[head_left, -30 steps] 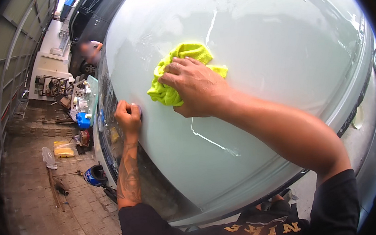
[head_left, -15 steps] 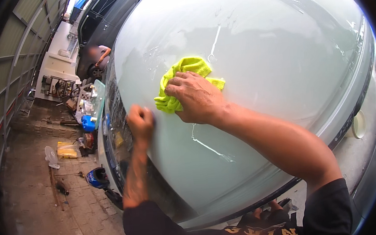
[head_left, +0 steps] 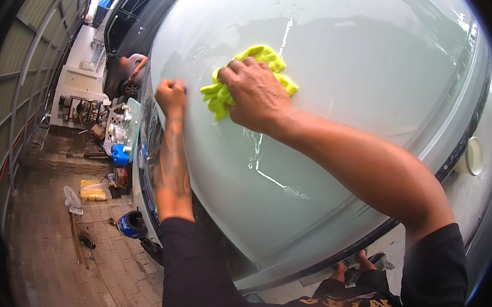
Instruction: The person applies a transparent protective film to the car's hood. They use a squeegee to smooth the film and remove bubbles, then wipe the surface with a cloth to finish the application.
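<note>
My right hand [head_left: 257,94] presses a bunched lime-yellow microfibre cloth [head_left: 267,58] flat against a wet, pale grey-green car roof [head_left: 349,127]. Its fingers curl over the cloth's middle, and loose folds stick out on both sides. White streaks of liquid [head_left: 272,180] run across the paint below the cloth, with another streak [head_left: 286,36] above it. Near the roof's left edge, my left hand [head_left: 171,97] is closed in a fist. A small dark spot shows at its right side; whether the fingers hold anything is hidden.
Dark wet glass [head_left: 149,127] borders the roof on the left. Beyond it lie a blue container [head_left: 120,154], a yellow packet [head_left: 92,190] and a blue helmet [head_left: 130,224]. Another person [head_left: 133,67] is by a dark car at the far left. A pale bucket [head_left: 471,157] stands at right.
My right hand has pushed the cloth farther up the roof, leaving more white streaks visible below it. My left fist has also moved up, along the left edge.
</note>
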Motion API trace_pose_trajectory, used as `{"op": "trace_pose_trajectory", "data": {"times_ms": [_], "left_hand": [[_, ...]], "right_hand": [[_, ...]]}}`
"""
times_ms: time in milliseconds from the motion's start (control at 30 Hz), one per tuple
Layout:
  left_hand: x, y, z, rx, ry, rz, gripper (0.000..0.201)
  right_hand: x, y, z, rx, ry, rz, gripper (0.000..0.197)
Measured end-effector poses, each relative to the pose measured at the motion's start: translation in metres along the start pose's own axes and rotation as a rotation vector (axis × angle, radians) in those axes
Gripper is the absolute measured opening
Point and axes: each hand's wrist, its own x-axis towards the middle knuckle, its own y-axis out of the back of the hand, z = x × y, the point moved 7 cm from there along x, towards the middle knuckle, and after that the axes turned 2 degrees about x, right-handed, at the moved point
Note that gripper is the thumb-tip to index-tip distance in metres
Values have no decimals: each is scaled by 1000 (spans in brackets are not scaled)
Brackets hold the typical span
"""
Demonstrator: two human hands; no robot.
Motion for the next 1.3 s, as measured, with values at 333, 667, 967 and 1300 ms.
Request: {"op": "trace_pose_trajectory", "data": {"times_ms": [333, 667, 967, 1300], "left_hand": [[-57, 10, 61, -27, -97, -39, 27], [-120, 33, 105, -93, -202, -145, 29], [45, 1, -2, 101, -14, -17, 28], [-126, 43, 112, -157, -242, -167, 26]], "right_hand": [[-3, 17, 15, -32, -60, 71, 36], [0, 15, 26, -51, -84, 9, 41], [2, 6, -13, -7, -43, -18, 40], [-6, 14, 20, -59, -73, -7, 41]]}}
